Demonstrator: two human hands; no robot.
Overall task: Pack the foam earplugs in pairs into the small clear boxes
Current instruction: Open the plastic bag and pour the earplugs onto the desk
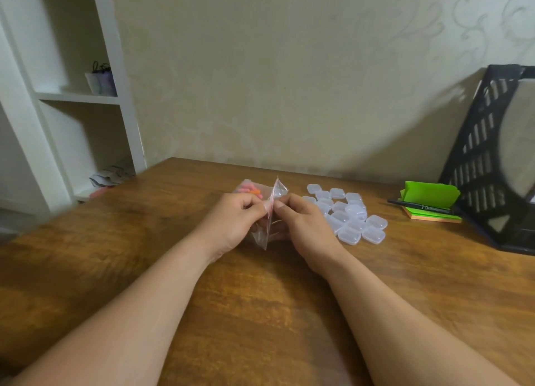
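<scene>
Centrally, a small clear zip bag [260, 238] is held up on edge over the wooden table [260, 313], between both hands. The left hand [237, 220] is curled, with thumb and forefinger pinching the bag at its reddish seal strip. The right hand [304, 226] is curled likewise and pinches the same strip from the opposite side. The two pinches sit almost touching. Whether the seal is parted cannot be determined, and it cannot be told whether the bag's lower corner touches the table.

Pink and orange foam earplugs [249, 189] are seen through the far part of the bag, just beyond the left knuckles. Their number cannot be read.

The small clear boxes [350, 235] lie in a loose cluster on the table just right of the right hand. Several are touching or overlapping one another, and the nearest are partly hidden behind that hand.

Further right, a black marker pen [419, 207] is laid across a green sticky-note pad [428, 196]. A black perforated file holder [477, 153] stands beside the pad, against the wall. A white shelf unit [78, 97] is noted at the left, with a small gift bag [101, 80] on one shelf.
</scene>
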